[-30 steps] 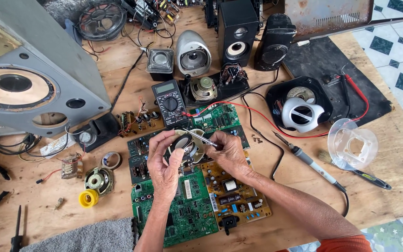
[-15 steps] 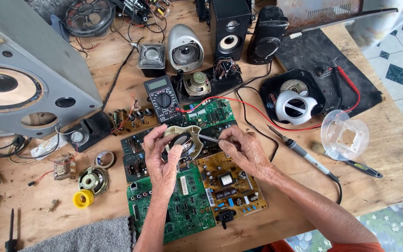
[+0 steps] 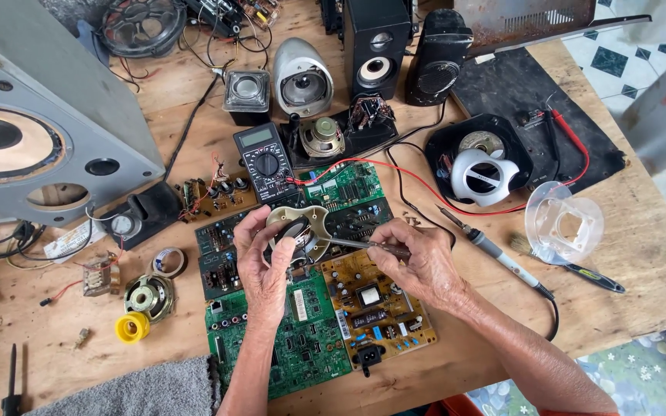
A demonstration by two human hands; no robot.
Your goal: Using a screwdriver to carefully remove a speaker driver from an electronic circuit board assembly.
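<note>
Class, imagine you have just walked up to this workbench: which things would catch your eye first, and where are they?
At the centre, the left hand holds a small speaker driver while the right hand points a thin metal tool at it, above green and tan circuit boards. A big grey speaker cabinet fills the far left. A black multimeter with red leads lies just beyond the hands, and a soldering iron rests to the right.
</note>
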